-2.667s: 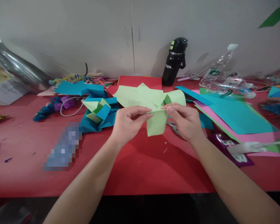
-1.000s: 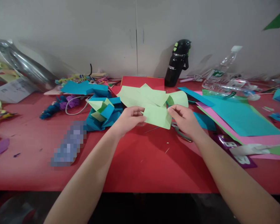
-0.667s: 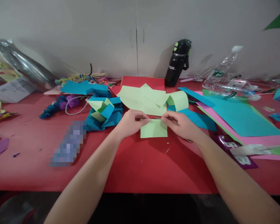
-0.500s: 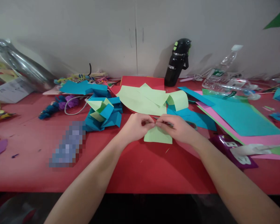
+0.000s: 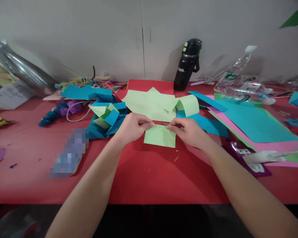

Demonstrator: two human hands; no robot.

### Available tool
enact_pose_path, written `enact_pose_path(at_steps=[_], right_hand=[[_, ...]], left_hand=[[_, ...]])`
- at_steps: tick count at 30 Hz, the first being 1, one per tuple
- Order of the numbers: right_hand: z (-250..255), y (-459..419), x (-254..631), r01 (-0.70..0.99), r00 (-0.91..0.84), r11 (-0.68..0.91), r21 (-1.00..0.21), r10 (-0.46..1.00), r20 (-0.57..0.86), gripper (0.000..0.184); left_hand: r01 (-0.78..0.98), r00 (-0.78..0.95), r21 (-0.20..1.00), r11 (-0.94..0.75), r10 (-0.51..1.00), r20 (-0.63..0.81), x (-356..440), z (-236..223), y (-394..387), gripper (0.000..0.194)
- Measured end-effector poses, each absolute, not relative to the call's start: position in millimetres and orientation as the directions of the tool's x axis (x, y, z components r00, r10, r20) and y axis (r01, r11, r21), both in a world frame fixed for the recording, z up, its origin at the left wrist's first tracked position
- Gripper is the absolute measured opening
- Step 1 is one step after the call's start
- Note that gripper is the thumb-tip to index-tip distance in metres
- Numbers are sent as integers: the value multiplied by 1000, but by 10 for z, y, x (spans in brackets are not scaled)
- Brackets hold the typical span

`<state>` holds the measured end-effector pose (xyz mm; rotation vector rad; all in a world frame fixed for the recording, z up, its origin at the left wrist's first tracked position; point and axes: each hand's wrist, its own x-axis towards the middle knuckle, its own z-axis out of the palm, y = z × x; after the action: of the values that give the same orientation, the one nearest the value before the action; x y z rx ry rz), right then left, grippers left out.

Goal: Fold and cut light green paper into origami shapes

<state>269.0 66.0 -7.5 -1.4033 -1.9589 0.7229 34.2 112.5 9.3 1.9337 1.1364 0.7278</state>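
A small light green piece of paper is held in front of me over the red table. My left hand pinches its far left corner between thumb and fingers. At the far right corner, my right hand grips the same paper. Just beyond both hands lie a larger light green sheet and a curled light green strip. Part of a dark, thin tool shows behind my right fingers, too hidden to name. Folded blue and green paper shapes sit left of my left hand.
A black bottle stands against the wall. To the right are stacked coloured sheets, a clear plastic bottle lying down and a purple packet. A silver flask leans at left, beyond a blurred-out object.
My hands have moved apart along the paper's far edge, from its middle out to the corners. The paper has shifted slightly left and away from me.
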Motion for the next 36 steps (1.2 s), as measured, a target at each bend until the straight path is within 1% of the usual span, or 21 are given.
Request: enact_pose_path(at_steps=[4,6,11,15,18,20,23,25,27,30,33,36], right_hand=[[-39,646,2678,643,-136,211,-736,978,161,44],[-33,644,2679,638,-110,194,-746,981,161,47],[-65,676,2752,565,-182,269,-780,963,200,31],[-86,704,2790,481,-107,248,-841,969,225,30],[-74,694,2751,391,-68,232,-891,972,223,30],[-66,677,2705,396,-124,235,-888,972,202,30],[-83,659,2638,479,-175,258,-839,965,196,32],[-114,660,2606,477,-130,265,-838,964,230,34],[-147,664,2583,438,-51,260,-861,963,265,34],[-173,660,2564,389,20,250,-887,960,279,32],[-161,648,2560,337,-46,233,-912,972,231,27],[-138,638,2561,295,-163,205,-933,973,162,24]], left_hand=[[449,422,842,-299,902,95,296,103,1157,13],[455,413,838,-302,905,102,281,94,1173,12],[424,353,846,-324,919,176,251,64,1212,11],[377,288,862,-339,927,238,251,95,1203,12],[366,288,861,-353,923,256,279,103,1171,12],[370,316,855,-362,915,251,312,89,1144,11],[363,369,857,-365,901,227,364,63,1114,14],[337,372,870,-359,900,228,385,56,1108,17],[325,372,875,-358,899,230,388,58,1115,22],[371,390,850,-375,893,223,362,62,1140,32],[433,392,815,-385,895,215,336,54,1149,31],[443,459,801,-404,869,184,366,43,1108,23]])
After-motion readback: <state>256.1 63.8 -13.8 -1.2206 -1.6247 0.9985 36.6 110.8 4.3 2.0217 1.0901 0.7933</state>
